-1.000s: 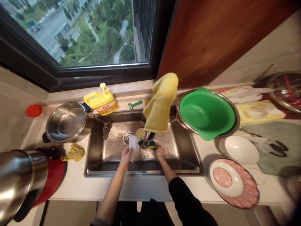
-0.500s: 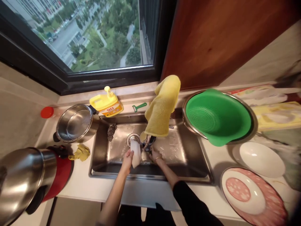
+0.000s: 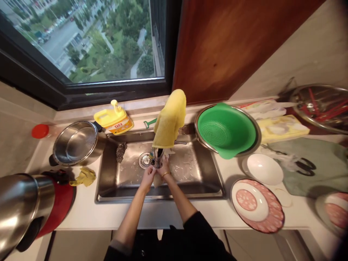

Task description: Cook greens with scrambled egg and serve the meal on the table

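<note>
Over the metal sink [image 3: 123,186], my two hands are close together under the chrome faucet [image 3: 158,154]. My left hand [image 3: 148,177] is closed, its fingertips pinched at the near side of the spout on a smooth pale elongated piece [image 3: 157,180]. This piece shows only partly between the wrists, and its kind cannot be made out. My right hand [image 3: 164,168] lies against its other side, fingers partly hidden behind the faucet. A yellow cloth [image 3: 170,119] drapes over the faucet's top. Left of the hands are the drain [image 3: 145,160] and a steel wool scrubber [image 3: 121,152].
A green colander [image 3: 227,130] in a metal basin, a white bowl [image 3: 263,169] and pink-patterned plates [image 3: 273,217] stand right. Left are a steel pot [image 3: 76,143], a yellow rag [image 3: 83,177] and a large cooker [image 3: 19,206]. A detergent bottle [image 3: 115,121] and green peeler [image 3: 150,123] lie behind.
My left hand has brought the white piece right, under the faucet and against my right hand. My right hand has moved up beside the spout. The view has shifted right.
</note>
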`<state>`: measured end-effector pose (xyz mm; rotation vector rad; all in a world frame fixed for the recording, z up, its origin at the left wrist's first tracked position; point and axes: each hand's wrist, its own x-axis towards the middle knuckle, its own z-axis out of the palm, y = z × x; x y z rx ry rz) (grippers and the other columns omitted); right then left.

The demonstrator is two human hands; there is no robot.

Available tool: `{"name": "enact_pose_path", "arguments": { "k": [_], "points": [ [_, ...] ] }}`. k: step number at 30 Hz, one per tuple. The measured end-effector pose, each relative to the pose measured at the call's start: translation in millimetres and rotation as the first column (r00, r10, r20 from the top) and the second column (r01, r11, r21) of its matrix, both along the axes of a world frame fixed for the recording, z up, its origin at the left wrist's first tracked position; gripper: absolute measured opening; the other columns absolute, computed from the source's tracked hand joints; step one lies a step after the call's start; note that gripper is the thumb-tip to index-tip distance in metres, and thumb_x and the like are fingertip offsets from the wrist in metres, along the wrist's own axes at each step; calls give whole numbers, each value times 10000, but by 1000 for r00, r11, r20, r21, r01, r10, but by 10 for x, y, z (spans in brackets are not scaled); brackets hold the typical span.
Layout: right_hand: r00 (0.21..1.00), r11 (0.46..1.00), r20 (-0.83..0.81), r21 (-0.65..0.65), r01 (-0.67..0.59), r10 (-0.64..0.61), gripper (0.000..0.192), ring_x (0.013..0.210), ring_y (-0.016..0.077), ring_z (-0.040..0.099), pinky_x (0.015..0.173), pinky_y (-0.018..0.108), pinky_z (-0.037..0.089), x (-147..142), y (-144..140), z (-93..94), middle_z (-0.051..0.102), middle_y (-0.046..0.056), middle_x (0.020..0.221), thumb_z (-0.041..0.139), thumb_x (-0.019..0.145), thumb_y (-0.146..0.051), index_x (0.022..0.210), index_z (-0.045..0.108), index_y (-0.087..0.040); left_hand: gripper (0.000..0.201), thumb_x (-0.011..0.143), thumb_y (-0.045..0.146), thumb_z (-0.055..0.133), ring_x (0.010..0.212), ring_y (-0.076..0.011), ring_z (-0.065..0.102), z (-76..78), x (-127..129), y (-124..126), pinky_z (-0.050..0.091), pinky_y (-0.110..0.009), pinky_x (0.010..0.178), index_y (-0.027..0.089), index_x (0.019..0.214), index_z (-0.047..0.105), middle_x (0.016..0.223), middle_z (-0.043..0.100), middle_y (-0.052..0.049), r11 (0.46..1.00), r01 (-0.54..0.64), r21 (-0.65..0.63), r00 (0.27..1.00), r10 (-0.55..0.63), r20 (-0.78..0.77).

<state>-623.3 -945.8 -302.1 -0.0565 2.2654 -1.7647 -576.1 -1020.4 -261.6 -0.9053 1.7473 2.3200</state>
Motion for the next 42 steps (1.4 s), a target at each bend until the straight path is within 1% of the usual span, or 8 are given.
{"name": "enact_pose_path", "arguments": {
  "k": [6, 12, 17, 22, 28, 36, 39, 42],
  "points": [
    [995, 995, 34, 32, 92, -93, 299, 1209, 282, 365, 1057, 453, 195, -43, 181, -12, 537, 99, 1232, 610, 717, -272, 1007, 670, -225, 217, 564, 207, 735, 751, -165, 588, -38, -57, 104, 447, -254, 715, 133, 751, 653, 666, 643, -9, 1000, -16, 20, 999, 15, 37],
    [961, 976, 246, -139, 167, -129, 378, 911, 204, 566, 852, 365, 426, -510, 614, -232, 671, 79, 916, 497, 774, -466, 938, 660, -167, 249, 524, 282, 750, 661, -158, 591, 41, -41, 105, 449, -255, 650, 144, 690, 625, 592, 617, 3, 995, -54, 89, 998, 52, 25],
    [925, 938, 269, -147, 314, -268, 561, 934, 202, 559, 808, 361, 448, 69, 627, -352, 648, 90, 1004, 272, 837, -536, 1159, 548, -169, 372, 569, 324, 699, 796, -180, 626, 142, -167, 90, 464, -282, 734, 174, 901, 625, 801, 682, -20, 978, -161, 132, 985, 167, -34],
    [909, 910, 46, 37, 412, -413, 514, 1104, 265, 432, 946, 440, 326, 466, 379, -113, 521, 135, 1173, 328, 846, -485, 1230, 523, -205, 346, 641, 331, 656, 918, -186, 619, 113, -215, 311, 457, -288, 813, 181, 950, 620, 923, 688, -36, 944, -298, 142, 950, 308, -57],
    [974, 895, -215, 417, 157, -70, 365, 1073, 311, 414, 905, 484, 312, 243, 162, 334, 493, 142, 1169, 432, 862, -349, 1165, 619, -268, 298, 634, 339, 673, 772, -157, 623, -72, -94, 425, 472, -267, 747, 130, 844, 644, 771, 681, -31, 938, -311, 155, 951, 306, 56],
    [930, 877, -345, 477, 58, 126, 339, 1027, 266, 432, 911, 439, 313, 752, 398, 147, 511, 89, 1126, 459, 878, -326, 1183, 598, -375, 224, 762, 341, 584, 730, -170, 650, -192, -49, 285, 516, -293, 778, 131, 778, 658, 694, 680, -56, 877, -390, 280, 917, 342, 205],
    [921, 865, -390, 466, 186, 13, 357, 1005, 262, 437, 894, 443, 332, 903, 411, 68, 484, 103, 1095, 407, 894, -346, 1202, 589, -350, 271, 821, 356, 516, 803, -190, 661, -170, -14, 279, 515, -307, 818, 130, 846, 662, 753, 699, -71, 854, -422, 303, 903, 366, 226],
    [894, 815, -365, 415, 405, -258, 438, 981, 276, 439, 860, 461, 353, 812, 376, 15, 477, 149, 1065, 313, 914, -378, 1249, 559, -239, 311, 827, 372, 513, 863, -212, 661, -105, 24, 256, 506, -333, 847, 114, 929, 654, 847, 710, -100, 846, -440, 303, 895, 382, 231]
  ]
}}
